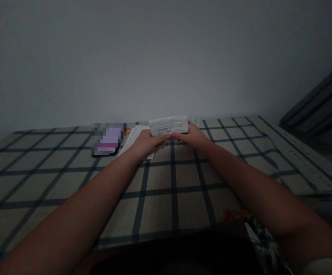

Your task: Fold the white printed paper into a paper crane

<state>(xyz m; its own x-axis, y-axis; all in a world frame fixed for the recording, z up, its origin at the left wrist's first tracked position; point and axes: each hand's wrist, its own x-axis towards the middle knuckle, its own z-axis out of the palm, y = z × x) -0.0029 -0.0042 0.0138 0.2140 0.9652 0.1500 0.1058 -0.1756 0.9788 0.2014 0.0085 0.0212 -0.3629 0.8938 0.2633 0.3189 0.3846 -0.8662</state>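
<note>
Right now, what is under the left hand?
White sheets lie on the checked cloth beneath the left hand, which grips a folded paper; the hand hides their right part.

What sits around me
A phone [108,142] (screen blurred) lies on the checked cloth [68,179]; grey wall [166,57] behind, dark curtain [323,107] rightward.

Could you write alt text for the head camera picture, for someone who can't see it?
The left hand and right hand hold a folded printed paper between them over a checked cloth. A stack of white papers and a dark phone lie just left.
</note>
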